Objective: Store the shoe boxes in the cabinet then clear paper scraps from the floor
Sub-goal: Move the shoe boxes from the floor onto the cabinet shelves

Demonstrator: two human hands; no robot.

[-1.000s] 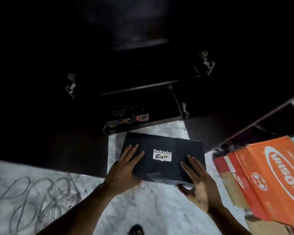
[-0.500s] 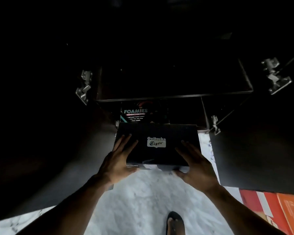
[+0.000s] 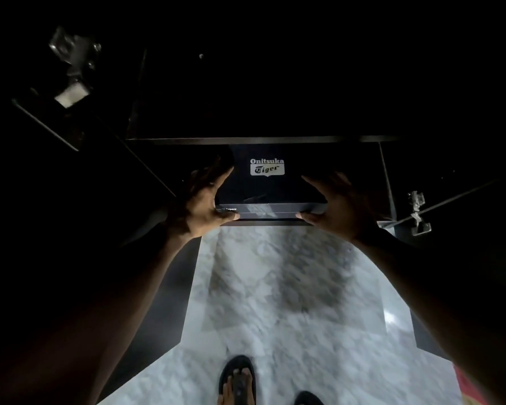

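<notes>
A black shoe box (image 3: 270, 185) with a white Onitsuka Tiger label sits partly inside the dark cabinet's lower compartment, under the shelf edge (image 3: 263, 139). Its front side still sticks out over the floor. My left hand (image 3: 200, 200) holds the box's left front corner, fingers spread on the lid and thumb on the front side. My right hand (image 3: 336, 203) holds the right front corner the same way. The inside of the cabinet is too dark to make out.
Both cabinet doors stand open, with metal hinges at the left (image 3: 70, 92) and right (image 3: 418, 211). Below lies pale marble floor (image 3: 275, 287), with my sandalled foot (image 3: 237, 381) at the bottom. A red and orange box edge (image 3: 462, 384) shows at the lower right.
I have stepped closer, and both hands have carried the black box forward from above the floor into the lower compartment. It now hides the FOAMIES box seen there earlier.
</notes>
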